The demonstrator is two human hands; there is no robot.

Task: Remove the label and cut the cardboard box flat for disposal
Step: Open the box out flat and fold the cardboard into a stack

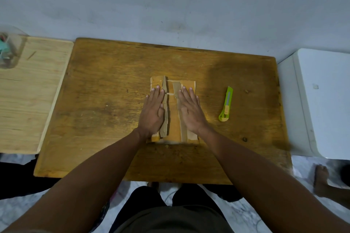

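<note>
**Box pressed flat, cutter waiting to the side**

I see both grips lying apart and flat, fingers straight. The left hand [152, 109] presses the left flap and the right hand [190, 108] presses the right part of the cardboard box [173, 119]. The box lies in the middle of the desk [106, 100], already opened, with strips of brown tape [177, 86] along its centre. I cannot tell whether a label remains on it.

What could go wrong, in my judgement: the flaps look springy, so if I lift one hand they may rise again and the box may slide toward the front edge. The green utility knife [226, 105] lies near the right hand, not touching it. I cannot tell if the blade is out, so a careless reach for it could be dangerous. Cutting directly on the wood may also scratch the surface.

The desk is dark worn wood with small crumbs. A lighter wooden board [32, 96] stands beside it on the left, carrying a clear container [10, 51]. A white cabinet [322, 100] is on the right, a pale stained wall [170, 5] behind.
</note>
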